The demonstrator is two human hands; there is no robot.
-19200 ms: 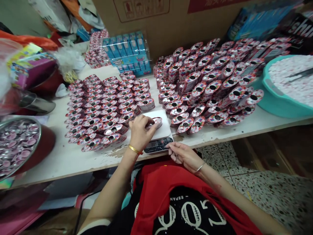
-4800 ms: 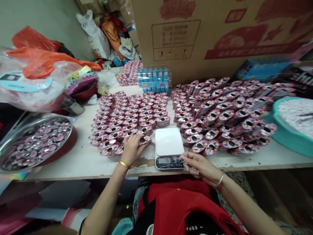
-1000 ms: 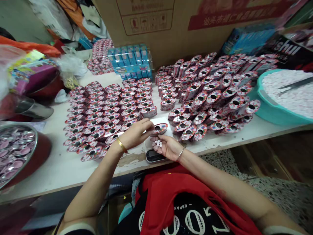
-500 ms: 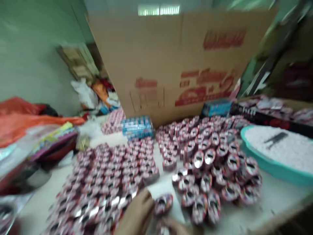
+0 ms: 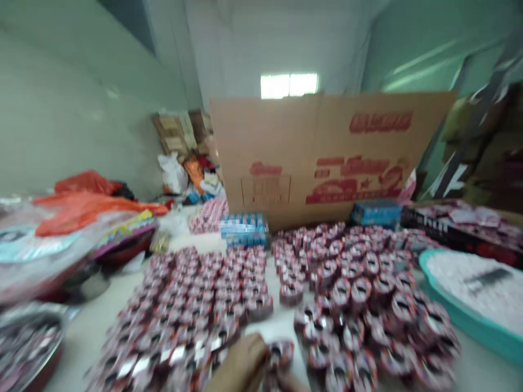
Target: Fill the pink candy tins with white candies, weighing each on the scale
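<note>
Small oval tin (image 5: pixel 280 351), pink-red with a busy printed pattern and a dark round hole in its top face. Top face turned up and toward the camera, long side running roughly left to right. Set on the white weighing plate (image 5: pixel 281 325) at the very bottom of the view, right at the fingertips of the left hand (image 5: pixel 241 366) (touching or merely close, too blurred to tell). Placed in the gap between the neat rows of like tins (image 5: pixel 196 305) on the left and the looser heap (image 5: pixel 368 294) on the right. Contents behind the hole unreadable.
</note>
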